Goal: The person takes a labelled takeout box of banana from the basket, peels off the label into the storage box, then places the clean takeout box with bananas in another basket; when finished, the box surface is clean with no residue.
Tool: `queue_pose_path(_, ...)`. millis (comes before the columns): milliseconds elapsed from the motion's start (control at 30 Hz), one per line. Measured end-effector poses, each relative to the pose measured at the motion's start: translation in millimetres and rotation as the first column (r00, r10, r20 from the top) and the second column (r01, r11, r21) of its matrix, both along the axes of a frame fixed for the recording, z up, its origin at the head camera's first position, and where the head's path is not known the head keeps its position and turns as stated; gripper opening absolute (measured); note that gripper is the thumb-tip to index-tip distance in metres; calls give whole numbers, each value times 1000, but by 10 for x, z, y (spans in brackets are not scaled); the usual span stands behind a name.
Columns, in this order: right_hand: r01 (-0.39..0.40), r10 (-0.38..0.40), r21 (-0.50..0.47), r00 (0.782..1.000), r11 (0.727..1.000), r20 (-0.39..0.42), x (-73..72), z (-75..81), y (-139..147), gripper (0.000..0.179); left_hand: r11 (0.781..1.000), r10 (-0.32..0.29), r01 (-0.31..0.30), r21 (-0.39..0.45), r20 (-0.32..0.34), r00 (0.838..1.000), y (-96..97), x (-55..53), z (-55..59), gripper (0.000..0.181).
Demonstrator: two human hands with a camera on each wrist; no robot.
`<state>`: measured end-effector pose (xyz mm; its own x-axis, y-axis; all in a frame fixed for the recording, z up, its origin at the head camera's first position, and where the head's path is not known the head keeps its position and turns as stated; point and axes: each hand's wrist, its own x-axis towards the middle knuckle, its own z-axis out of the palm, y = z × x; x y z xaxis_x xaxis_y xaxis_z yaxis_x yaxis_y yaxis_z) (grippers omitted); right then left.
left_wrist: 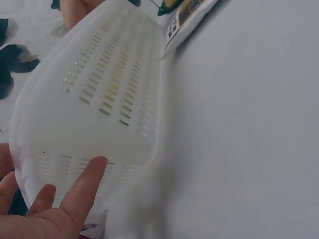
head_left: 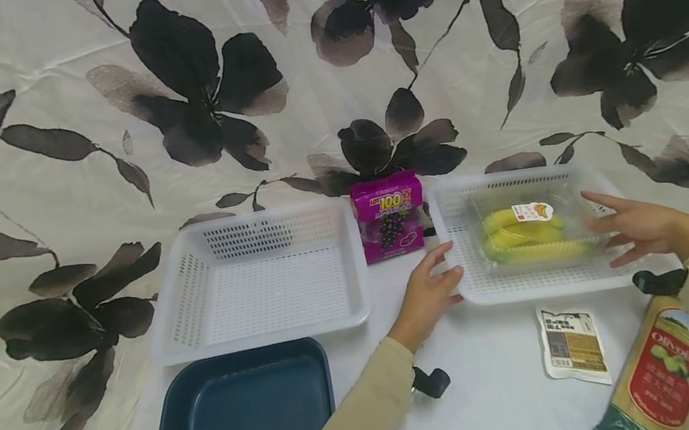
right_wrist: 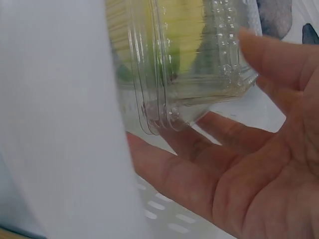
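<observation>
A clear plastic box of bananas [head_left: 524, 233] lies in the right white basket [head_left: 529, 290]. My right hand [head_left: 650, 227] is at the box's right end, fingers spread. In the right wrist view, its fingers [right_wrist: 172, 172] reach beneath the clear box [right_wrist: 199, 74], with the thumb beside it; contact is hard to tell. My left hand [head_left: 423, 301] is at the basket's left side. The left wrist view has one straight finger [left_wrist: 87, 189] against the outer wall of the basket [left_wrist: 55, 119], the others by the rim.
A purple candy packet [head_left: 390, 219] stands between the baskets. The left white basket [head_left: 262, 335] and a dark blue tray [head_left: 247, 415] are at left. A small white-and-brown pouch [head_left: 573, 346] and an Olivoilà bag [head_left: 664, 368] lie at front right.
</observation>
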<state>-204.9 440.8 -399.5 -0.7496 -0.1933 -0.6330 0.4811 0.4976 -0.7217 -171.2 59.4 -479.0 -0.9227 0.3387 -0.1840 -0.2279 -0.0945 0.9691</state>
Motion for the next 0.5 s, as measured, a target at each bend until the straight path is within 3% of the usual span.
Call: queue_pose_path(500, -17, 16, 27, 1000, 999, 20, -22, -28, 48, 91, 997, 81, -81, 2, 6, 997, 112, 24, -18, 46)
